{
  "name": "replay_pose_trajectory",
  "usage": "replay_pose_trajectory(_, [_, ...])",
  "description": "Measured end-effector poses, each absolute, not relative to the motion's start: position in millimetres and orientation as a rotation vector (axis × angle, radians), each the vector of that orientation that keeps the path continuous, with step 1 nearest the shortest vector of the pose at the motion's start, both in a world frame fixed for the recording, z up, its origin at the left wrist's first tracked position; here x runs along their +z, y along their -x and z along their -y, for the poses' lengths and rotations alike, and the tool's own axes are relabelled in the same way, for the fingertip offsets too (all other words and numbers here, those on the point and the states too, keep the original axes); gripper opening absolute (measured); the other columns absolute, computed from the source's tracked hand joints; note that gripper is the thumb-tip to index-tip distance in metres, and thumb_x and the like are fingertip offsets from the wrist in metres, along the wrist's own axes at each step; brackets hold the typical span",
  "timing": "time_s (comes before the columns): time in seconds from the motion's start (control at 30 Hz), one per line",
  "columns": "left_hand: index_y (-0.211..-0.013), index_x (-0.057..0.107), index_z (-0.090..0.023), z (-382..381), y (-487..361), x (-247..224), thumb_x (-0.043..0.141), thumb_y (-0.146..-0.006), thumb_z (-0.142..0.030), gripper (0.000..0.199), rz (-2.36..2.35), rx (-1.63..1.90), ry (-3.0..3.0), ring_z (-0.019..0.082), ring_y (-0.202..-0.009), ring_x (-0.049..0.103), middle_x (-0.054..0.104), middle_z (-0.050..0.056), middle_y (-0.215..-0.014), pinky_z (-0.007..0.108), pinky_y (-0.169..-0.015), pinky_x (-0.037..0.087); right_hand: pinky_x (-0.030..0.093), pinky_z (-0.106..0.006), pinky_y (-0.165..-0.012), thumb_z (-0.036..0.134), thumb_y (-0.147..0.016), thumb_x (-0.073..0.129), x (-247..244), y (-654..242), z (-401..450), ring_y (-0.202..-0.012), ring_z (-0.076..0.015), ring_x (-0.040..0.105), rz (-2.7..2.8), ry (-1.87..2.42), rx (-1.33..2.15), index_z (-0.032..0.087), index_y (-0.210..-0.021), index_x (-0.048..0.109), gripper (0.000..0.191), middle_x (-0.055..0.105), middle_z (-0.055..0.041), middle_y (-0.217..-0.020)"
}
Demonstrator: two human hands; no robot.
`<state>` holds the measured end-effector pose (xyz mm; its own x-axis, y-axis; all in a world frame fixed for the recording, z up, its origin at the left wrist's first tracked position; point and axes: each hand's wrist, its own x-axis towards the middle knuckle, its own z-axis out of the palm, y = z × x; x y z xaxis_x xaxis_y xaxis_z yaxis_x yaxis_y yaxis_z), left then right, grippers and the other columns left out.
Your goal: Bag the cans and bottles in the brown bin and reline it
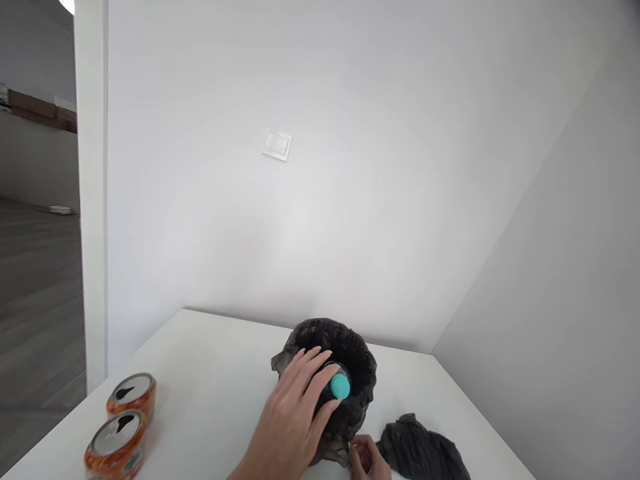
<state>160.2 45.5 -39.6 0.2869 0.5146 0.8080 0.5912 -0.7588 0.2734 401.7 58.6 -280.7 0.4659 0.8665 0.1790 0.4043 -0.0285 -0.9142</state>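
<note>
A bin lined with a black plastic bag [363, 357] stands on the white table. Inside its opening is a bottle with a turquoise cap [341, 387]. My left hand [295, 407] reaches over the bin's near left side, its thumb and fingers around the bottle's top beside the cap. At the bin's near right edge, my right hand [367, 459] has its thumb and index finger pinched on the rim of the black bag. The bin's body is hidden by the bag and my hands.
Two orange cans [134, 395] [116, 443] stand at the table's left edge. A crumpled black bag [423, 450] lies right of my right hand. Behind the white table [215, 360] rises a wall with a light switch [277, 145]; another wall is on the right, a doorway on the left.
</note>
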Motion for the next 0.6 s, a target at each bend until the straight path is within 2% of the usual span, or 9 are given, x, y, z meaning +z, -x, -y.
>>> replay_pose_trajectory(0.07, [-0.139, 0.057, -0.036, -33.2, -130.7, -42.9, 0.059, -0.098, -0.024, 0.043, 1.107, -1.579, 2.297, 0.028, -0.138, 0.059, 0.067, 0.003, -0.141, 0.051, -0.115, 0.054, 0.037, -0.029, -0.047, 0.090, -0.076, 0.051, -278.8, -400.6, -53.9, -0.047, -0.0180, 0.048, 1.129, 1.620, 0.545, 0.023, -0.081, 0.065, 0.069, 0.054, 0.0003, -0.054])
replay_pose_trajectory(0.17, [-0.129, 0.062, -0.037, -19.7, -74.0, -47.7, 0.062, -0.095, -0.023, 0.037, 1.292, -1.677, 1.933, 0.030, -0.130, 0.064, 0.072, 0.004, -0.129, 0.055, -0.112, 0.055, 0.039, -0.030, -0.049, 0.089, -0.078, 0.048, -276.1, -399.6, -47.3, -0.048, -0.0188, 0.050, 1.144, 1.634, 0.546, 0.024, -0.082, 0.064, 0.068, 0.056, -0.0001, -0.056])
replay_pose_trajectory(0.23, [-0.124, 0.064, -0.036, -15.0, -34.2, -53.1, 0.064, -0.094, -0.029, 0.031, 1.419, -1.626, 1.730, 0.033, -0.127, 0.065, 0.072, 0.005, -0.124, 0.060, -0.111, 0.052, 0.040, -0.030, -0.050, 0.088, -0.078, 0.048, -275.4, -400.9, -44.1, -0.049, -0.0191, 0.050, 1.152, 1.660, 0.547, 0.024, -0.082, 0.063, 0.065, 0.057, 0.0000, -0.057])
replay_pose_trajectory(0.3, [-0.123, 0.064, -0.036, -12.4, 2.7, -61.2, 0.064, -0.094, -0.040, 0.029, 1.536, -1.522, 1.602, 0.037, -0.133, 0.060, 0.069, 0.006, -0.131, 0.066, -0.115, 0.046, 0.041, -0.030, -0.050, 0.085, -0.078, 0.049, -275.1, -404.7, -41.7, -0.050, -0.0193, 0.052, 1.164, 1.681, 0.553, 0.025, -0.082, 0.064, 0.062, 0.057, 0.0000, -0.057])
replay_pose_trajectory(0.4, [-0.131, 0.059, -0.039, -12.1, 44.9, -78.9, 0.060, -0.093, -0.054, 0.040, 1.701, -1.346, 1.552, 0.040, -0.145, 0.047, 0.058, 0.003, -0.150, 0.070, -0.118, 0.038, 0.043, -0.030, -0.053, 0.080, -0.076, 0.055, -273.5, -413.7, -38.7, -0.052, -0.0203, 0.055, 1.219, 1.708, 0.626, 0.024, -0.084, 0.065, 0.057, 0.060, -0.0004, -0.058])
replay_pose_trajectory(0.47, [-0.139, 0.055, -0.039, -15.3, 60.3, -93.8, 0.056, -0.093, -0.061, 0.051, 1.791, -1.229, 1.596, 0.040, -0.148, 0.043, 0.051, 0.004, -0.157, 0.068, -0.118, 0.039, 0.045, -0.031, -0.055, 0.076, -0.074, 0.057, -271.8, -419.3, -36.8, -0.055, -0.0213, 0.058, 1.257, 1.722, 0.675, 0.024, -0.087, 0.066, 0.054, 0.063, -0.0011, -0.060])
replay_pose_trajectory(0.6, [-0.153, 0.047, -0.027, -30.1, 59.6, -122.4, 0.054, -0.089, -0.071, 0.077, 1.951, -0.983, 1.772, 0.049, -0.149, 0.037, 0.040, 0.016, -0.165, 0.069, -0.116, 0.036, 0.048, -0.032, -0.060, 0.070, -0.077, 0.056, -270.4, -424.0, -33.2, -0.059, -0.0224, 0.063, 1.274, 1.745, 0.676, 0.024, -0.091, 0.067, 0.049, 0.069, -0.0024, -0.066])
